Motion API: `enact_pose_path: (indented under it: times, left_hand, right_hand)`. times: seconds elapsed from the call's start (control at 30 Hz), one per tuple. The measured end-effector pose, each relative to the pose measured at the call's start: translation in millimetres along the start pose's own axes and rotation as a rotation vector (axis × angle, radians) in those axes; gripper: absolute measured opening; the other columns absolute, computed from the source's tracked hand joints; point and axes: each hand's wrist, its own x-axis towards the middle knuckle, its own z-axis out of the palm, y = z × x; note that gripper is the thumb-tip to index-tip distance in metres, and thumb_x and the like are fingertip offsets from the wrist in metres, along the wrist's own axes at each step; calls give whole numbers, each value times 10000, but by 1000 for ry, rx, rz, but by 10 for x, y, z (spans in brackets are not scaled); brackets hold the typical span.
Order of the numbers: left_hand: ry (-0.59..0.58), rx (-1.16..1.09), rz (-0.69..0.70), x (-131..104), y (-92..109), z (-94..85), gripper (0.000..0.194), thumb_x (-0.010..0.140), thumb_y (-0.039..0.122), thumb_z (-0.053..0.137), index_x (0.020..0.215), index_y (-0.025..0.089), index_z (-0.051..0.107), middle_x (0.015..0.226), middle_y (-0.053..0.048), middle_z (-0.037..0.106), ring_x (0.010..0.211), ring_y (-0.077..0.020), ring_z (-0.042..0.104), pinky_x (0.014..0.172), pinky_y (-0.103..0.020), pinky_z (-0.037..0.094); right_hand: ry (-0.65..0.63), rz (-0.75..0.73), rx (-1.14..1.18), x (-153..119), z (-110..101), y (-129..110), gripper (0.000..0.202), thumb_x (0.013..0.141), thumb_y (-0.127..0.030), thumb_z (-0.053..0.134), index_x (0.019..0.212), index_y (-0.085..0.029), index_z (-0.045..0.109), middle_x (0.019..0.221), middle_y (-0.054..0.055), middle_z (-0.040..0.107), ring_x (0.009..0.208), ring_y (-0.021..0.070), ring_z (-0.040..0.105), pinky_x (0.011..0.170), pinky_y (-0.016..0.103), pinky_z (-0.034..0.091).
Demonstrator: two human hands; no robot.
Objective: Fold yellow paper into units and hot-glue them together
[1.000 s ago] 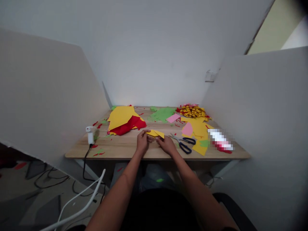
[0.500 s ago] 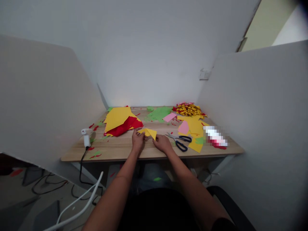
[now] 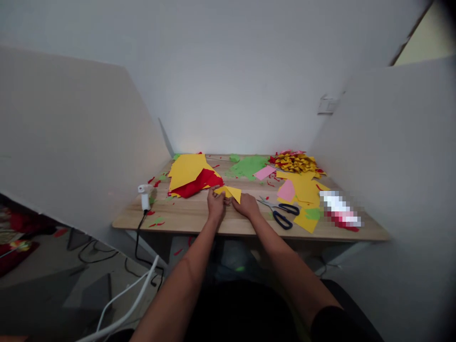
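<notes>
Between my two hands, just above the front part of the desk, is a folded piece of yellow paper (image 3: 233,193) with pointed corners. My left hand (image 3: 216,205) pinches its left end, the fingers closed on it. At its lower right edge, my right hand (image 3: 246,206) is closed on the paper too, its fingertips partly hidden. Scissors (image 3: 283,213) with dark blue handles lie spread on the desk to the right of my right hand. Beyond my left hand is red paper (image 3: 199,184), partly over a stack of yellow sheets (image 3: 187,168).
On the wooden desk (image 3: 192,216) lie green paper (image 3: 249,166), pink pieces (image 3: 286,190), yellow sheets (image 3: 302,187) and a heap of folded yellow pieces (image 3: 295,163). A white corded tool (image 3: 145,197) stands at the left edge. Grey partitions flank both sides.
The whole view has turned a little to the left, so the desk appears shifted right. Both hands still hold the folded yellow paper; my right hand has drawn slightly nearer the left.
</notes>
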Motion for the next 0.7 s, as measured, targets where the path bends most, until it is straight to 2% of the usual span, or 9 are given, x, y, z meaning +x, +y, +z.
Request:
enact_pose_path:
  times: [0.17,0.37,0.7]
  left_hand:
    - [6,-9,-22,-17,8,0,266,926,232,644,1163,143,561,894,-6,634,582,-70,581,487,-184,503]
    - [13,-29,-11,-2,-21,-19,206,930,240,648,1094,128,599,936,-22,635,654,-82,596,523,-192,518]
    - [-37,-9,2,-10,-33,-65,231,939,264,637,1125,132,602,983,-37,638,701,-98,608,572,-223,539]
  right_hand:
    - [8,-6,-10,-8,-6,-16,322,981,-419,581,1164,-161,638,1153,84,667,1009,204,659,902,429,553]
    - [21,-42,14,-35,-41,-43,285,983,-407,580,1124,-169,651,1128,73,674,992,195,659,898,421,552]
    - [95,-96,214,-164,-71,25,292,982,-415,579,1087,-152,652,1045,56,683,938,186,665,870,410,553]
